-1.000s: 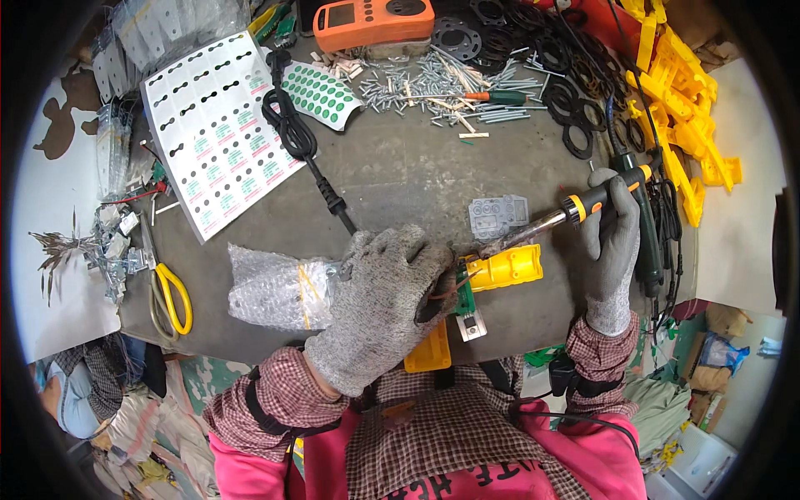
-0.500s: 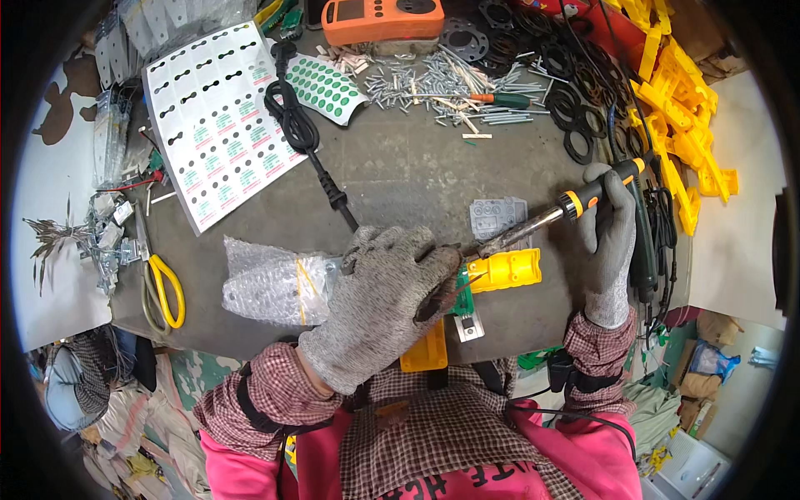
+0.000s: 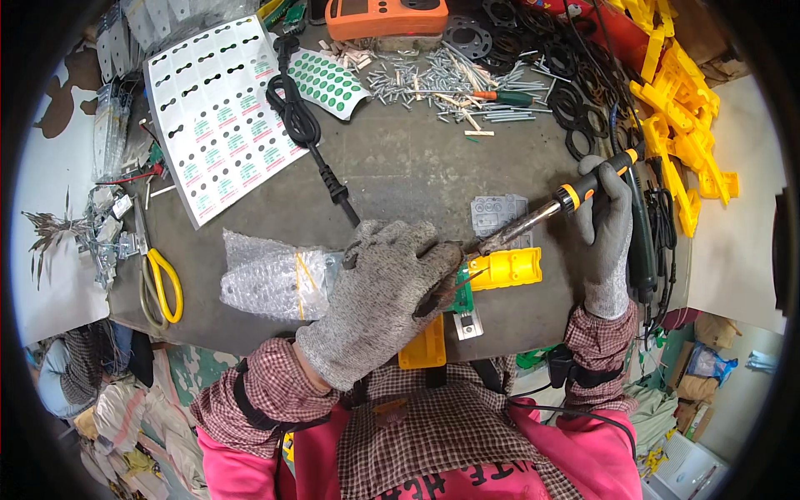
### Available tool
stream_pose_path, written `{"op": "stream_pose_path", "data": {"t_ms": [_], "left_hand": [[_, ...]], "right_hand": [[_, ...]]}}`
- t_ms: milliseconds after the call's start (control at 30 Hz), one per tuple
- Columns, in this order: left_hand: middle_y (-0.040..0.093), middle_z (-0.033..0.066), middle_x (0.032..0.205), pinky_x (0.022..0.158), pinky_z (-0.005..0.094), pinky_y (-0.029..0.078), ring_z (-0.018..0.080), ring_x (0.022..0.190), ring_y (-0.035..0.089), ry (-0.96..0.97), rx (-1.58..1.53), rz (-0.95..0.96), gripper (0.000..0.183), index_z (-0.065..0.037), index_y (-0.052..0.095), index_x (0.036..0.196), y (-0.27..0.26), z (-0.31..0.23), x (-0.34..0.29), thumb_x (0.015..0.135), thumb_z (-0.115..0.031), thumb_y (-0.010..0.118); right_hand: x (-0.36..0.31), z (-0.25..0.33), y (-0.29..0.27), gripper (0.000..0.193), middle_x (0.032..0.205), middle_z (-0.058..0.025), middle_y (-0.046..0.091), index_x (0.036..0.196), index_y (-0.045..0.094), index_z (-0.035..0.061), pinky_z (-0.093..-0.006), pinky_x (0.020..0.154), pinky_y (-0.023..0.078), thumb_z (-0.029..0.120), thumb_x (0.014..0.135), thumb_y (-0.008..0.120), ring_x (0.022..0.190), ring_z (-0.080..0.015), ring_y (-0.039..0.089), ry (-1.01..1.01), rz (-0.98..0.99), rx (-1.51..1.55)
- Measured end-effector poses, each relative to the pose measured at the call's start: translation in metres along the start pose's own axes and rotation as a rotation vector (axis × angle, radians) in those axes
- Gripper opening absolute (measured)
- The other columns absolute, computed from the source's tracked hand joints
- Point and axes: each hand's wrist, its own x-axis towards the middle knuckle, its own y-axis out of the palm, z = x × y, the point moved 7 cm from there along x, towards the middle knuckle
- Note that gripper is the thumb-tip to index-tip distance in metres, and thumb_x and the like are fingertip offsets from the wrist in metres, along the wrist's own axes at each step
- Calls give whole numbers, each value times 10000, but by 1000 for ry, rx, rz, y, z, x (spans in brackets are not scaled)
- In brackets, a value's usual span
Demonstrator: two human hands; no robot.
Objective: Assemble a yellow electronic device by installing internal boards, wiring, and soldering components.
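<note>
My left hand [image 3: 383, 300], in a grey glove, is closed with its fingertips over a green circuit board [image 3: 461, 302]. A black power cord [image 3: 335, 190] runs under this hand, and a thin reddish-brown wire [image 3: 469, 279] sticks out beside the fingertips; the grip itself is mostly hidden. My right hand [image 3: 608, 208], gloved too, is wrapped round the black-and-orange handle of a soldering iron [image 3: 571, 197]. The iron slants down leftward, its tip close to my left fingertips above the board. A yellow plastic housing [image 3: 508, 268] lies beside the board, and another yellow part [image 3: 425, 343] sits below my left hand.
Bubble-wrapped pieces [image 3: 271, 279] lie left of my hand, with yellow-handled scissors [image 3: 167, 287] farther out. Behind are sticker sheets [image 3: 221, 125], screws [image 3: 433, 83], a screwdriver [image 3: 504, 97] and an orange meter [image 3: 387, 18]. Black rings [image 3: 575, 117] and yellow parts [image 3: 679, 100] pile up at right.
My right hand and the soldering iron have shifted slightly to the left and away from me. My left hand stays almost in place over the circuit board.
</note>
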Motion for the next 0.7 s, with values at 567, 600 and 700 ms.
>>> {"op": "stream_pose_path", "data": {"t_ms": [567, 600, 700], "left_hand": [[535, 95, 836, 765, 432, 398, 324, 816, 548, -1, -18, 29, 220, -71, 656, 957, 2, 3, -2, 773, -158, 740], [537, 97, 840, 766, 433, 399, 326, 817, 548, 5, -18, 24, 224, -70, 658, 962, 2, 3, -2, 773, -158, 741], [538, 101, 845, 767, 432, 399, 330, 817, 548, 15, -5, -10, 235, -68, 661, 972, 0, 1, -3, 771, -157, 745]], "right_hand": [[-1, -6, -2, 304, 624, 57, 420, 1136, 578, 66, -195, 446, 224, 305, 1084, 398, 449, -26, 306, 5, -79, 31], [0, -8, -1, 290, 626, 48, 457, 1121, 581, 66, -189, 441, 261, 303, 1074, 421, 439, -35, 339, 66, -46, 119], [-1, -7, 1, 274, 621, 39, 490, 1103, 584, 67, -184, 440, 307, 300, 1062, 445, 422, -48, 370, 125, 1, 206]]}}
